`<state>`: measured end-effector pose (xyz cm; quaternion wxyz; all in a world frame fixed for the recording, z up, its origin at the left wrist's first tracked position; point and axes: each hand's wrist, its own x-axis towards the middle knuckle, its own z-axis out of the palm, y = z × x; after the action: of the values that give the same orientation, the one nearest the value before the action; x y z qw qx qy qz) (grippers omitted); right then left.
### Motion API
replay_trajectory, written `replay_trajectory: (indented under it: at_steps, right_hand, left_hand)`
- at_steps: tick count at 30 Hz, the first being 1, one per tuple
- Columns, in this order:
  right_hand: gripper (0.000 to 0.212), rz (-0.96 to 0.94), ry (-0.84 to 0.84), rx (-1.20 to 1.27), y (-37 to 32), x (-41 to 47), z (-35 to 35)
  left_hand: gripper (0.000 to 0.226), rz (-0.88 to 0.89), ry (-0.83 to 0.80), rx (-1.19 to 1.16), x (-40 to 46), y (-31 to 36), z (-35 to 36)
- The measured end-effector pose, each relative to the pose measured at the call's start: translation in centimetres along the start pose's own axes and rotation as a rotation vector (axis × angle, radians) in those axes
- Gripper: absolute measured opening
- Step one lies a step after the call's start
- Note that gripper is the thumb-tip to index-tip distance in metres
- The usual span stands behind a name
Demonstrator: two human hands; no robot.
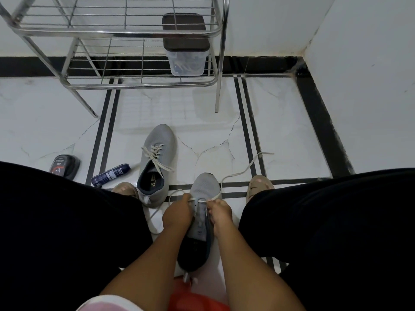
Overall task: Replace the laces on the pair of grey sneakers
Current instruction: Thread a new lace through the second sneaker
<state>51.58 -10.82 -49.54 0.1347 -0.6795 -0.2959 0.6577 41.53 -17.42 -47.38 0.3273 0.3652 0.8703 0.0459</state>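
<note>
My left hand (177, 213) curled on the near sneaker (203, 212), pinching its white lace (238, 173), my right hand (221, 213) pinching the lace at the eyelets, second sneaker (157, 162) on the floor (280, 131).

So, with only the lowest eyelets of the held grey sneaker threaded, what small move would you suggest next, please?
Probably cross the loose cream lace end over and feed it through the next eyelet up. On the grey mesh sneaker the left hand and right hand pinch the lace at one low crossing; the upper eyelets look empty.
</note>
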Motion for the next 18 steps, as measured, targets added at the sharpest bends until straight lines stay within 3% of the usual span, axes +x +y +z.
replay_trajectory:
  at_steps: [4, 6, 8, 13, 15, 18]
  right_hand:
    - [0.013, -0.046, 0.047, -0.512, 0.4, -0.2, 0.5]
    - [0.01, -0.043, 0.059, -0.583, 0.4, 0.0, 0.5]
    - [0.013, 0.013, 0.048, -0.49, 0.0, 0.4, 0.2]
    - [0.006, 0.107, -0.053, 0.139, -1.7, -0.6, 0.0]
    - [0.007, 0.062, -0.081, 0.204, -3.6, -1.5, 0.4]
    - [0.008, -0.12, -0.099, 0.122, -8.1, -3.8, 0.7]
  left_hand:
    - [0.025, -0.042, 0.002, 0.005, 0.3, -0.2, 0.4]
    - [0.029, -0.102, 0.019, -0.022, 0.1, 0.0, 0.3]
    - [0.033, -0.14, 0.04, -0.07, 0.0, 0.2, 0.4]
    - [0.032, -0.212, 0.095, -0.194, -0.8, 0.7, 0.1]
    - [0.023, -0.214, 0.187, -0.278, -0.9, 1.3, -0.7]
    - [0.024, -0.011, 0.233, -0.478, 0.3, 2.9, -2.6]
